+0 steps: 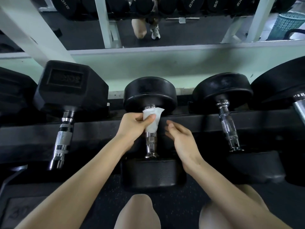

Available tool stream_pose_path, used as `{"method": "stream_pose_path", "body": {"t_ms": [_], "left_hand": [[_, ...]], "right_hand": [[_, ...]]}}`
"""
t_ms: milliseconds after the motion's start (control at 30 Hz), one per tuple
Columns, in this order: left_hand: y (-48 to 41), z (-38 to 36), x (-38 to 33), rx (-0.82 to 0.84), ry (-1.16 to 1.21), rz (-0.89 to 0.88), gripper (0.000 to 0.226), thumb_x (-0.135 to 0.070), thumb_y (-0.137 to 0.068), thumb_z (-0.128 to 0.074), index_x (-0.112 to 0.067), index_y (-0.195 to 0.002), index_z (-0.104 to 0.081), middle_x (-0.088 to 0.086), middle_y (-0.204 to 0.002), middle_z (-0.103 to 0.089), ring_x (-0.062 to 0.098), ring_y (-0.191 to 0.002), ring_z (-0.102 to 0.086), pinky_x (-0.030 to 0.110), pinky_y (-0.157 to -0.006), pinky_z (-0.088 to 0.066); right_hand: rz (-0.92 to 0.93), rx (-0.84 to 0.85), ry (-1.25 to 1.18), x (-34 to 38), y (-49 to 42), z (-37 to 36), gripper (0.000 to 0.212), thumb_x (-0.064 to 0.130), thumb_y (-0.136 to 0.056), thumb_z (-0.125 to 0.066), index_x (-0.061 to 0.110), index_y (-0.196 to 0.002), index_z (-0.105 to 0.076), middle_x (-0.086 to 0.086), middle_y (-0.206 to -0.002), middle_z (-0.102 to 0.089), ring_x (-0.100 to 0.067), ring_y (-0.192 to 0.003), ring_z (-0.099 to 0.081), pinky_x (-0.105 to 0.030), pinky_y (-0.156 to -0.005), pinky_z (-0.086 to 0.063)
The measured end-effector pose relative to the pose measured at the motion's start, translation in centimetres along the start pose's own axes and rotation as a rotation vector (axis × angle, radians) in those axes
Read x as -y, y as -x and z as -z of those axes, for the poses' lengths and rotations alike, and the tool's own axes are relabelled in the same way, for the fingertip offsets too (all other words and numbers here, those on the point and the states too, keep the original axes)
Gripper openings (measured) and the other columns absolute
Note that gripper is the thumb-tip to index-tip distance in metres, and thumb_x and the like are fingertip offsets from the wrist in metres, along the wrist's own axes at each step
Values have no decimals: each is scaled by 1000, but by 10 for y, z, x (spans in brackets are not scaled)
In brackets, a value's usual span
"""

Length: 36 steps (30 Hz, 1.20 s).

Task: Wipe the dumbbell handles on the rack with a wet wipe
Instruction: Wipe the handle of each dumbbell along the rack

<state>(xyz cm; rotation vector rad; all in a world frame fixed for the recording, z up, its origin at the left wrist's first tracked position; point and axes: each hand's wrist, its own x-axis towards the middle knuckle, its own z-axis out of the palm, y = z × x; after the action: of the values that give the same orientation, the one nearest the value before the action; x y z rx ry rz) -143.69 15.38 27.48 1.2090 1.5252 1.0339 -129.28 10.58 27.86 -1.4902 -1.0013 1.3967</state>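
- Head view shows our left hand (133, 128) wrapped round the white folded wet wipe (152, 120), thumb across the front. It presses the wipe onto the knurled chrome handle (151, 142) of the middle black round-headed dumbbell (149, 93).
- The wipe covers the far end of that handle and touches the collar under the far head. The near part of the handle is bare chrome down to the near head.
- The handle's long axis runs straight away from us, near head to far head, across the black steel rack rail (99, 129). We judge that the coming stroke must follow this axis towards us, from the grip down to the bare near end.
- Our right hand (183, 142) hovers just beside the handle on its right side. Its fingers are relaxed and parted, and it holds nothing.
- The left hand is the one on the work. The right hand is free to steady the dumbbell if it rolls.
- The chrome handle of the black hexagonal dumbbell (63, 141) lies to the left, and the chrome handle of a second round-headed dumbbell (228, 128) lies to the right. Both are well apart from the wipe. We cannot tell whether either has been wiped.
- Containers: one teal mesh basket (287, 25) shows at upper right. Its contents are not visible.
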Motion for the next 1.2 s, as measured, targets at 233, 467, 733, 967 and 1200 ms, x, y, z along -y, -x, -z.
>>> {"method": "stream_pose_path", "body": {"t_ms": [233,467,733,967,1200], "left_hand": [[12,11,7,117,-296,-14,33,-35,-78,-75,-4,-70,-69,12,-63,-63,5,-58,-51,19,-61,-39],[6,5,0,2,-81,16,33,-33,-77,-77,-1,-72,-71,24,-78,-69,21,-67,-60,46,-72,-54],[1,5,4,46,-135,-23,74,-66,-55,-70,3,-83,-68,24,-81,-68,17,-69,-56,44,-72,-51],[2,5,-1,29,-346,-121,53,-37,-79,-73,7,-58,-51,5,-51,-43,11,-50,-35,24,-50,-28],[4,8,7,108,-296,-67,57,-46,-76,-72,10,-78,-62,22,-67,-60,15,-60,-48,30,-60,-38]], "right_hand": [[138,-290,239,-1,6,2,19,27,-93,-52,22,-109,-63,9,-100,-67,-14,-102,-62,-24,-87,-43],[785,-335,649,52,-48,10,40,29,-97,-47,26,-137,-49,-5,-145,-45,-16,-133,-43,-28,-108,-33],[619,150,393,61,-79,19,37,35,-98,-46,29,-135,-51,17,-140,-47,15,-128,-33,-1,-103,-23],[626,124,397,57,-80,16,38,35,-100,-42,27,-136,-49,29,-128,-45,35,-104,-33,5,-88,-24],[625,119,374,57,-78,16,38,33,-100,-43,25,-137,-49,32,-125,-44,36,-106,-31,5,-89,-24]]}}
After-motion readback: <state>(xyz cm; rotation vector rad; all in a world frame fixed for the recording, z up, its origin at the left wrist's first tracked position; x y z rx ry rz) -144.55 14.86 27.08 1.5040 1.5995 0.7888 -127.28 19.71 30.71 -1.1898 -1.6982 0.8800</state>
